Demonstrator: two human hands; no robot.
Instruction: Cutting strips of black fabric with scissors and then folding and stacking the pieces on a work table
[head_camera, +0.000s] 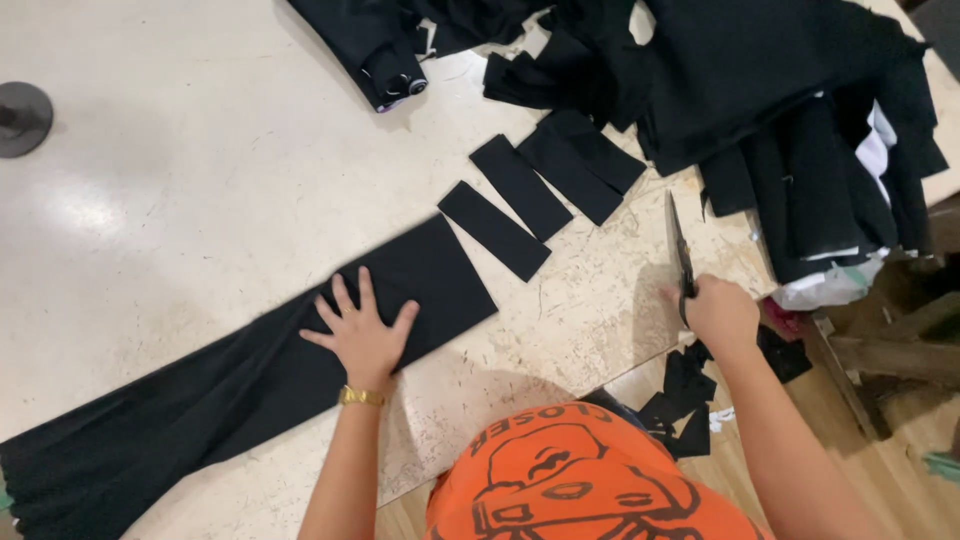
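**Loose cloth, scissors close by**

The left hand (362, 335) lies flat with fingers spread wide on the long black fabric strip (240, 385), near its right end. The right hand (718, 312) is closed around the scissors (680, 255), blades pointing far, resting on the table (180, 200). The strip could bunch or creep under one palm, giving a crooked edge; the cut pieces (520, 205) nearby could get snagged.

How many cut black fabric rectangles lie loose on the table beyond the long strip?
3 clearly: one cut rectangle nearest the long strip, a second beside it, and a third against the black fabric pile. Others may be hidden within that pile.
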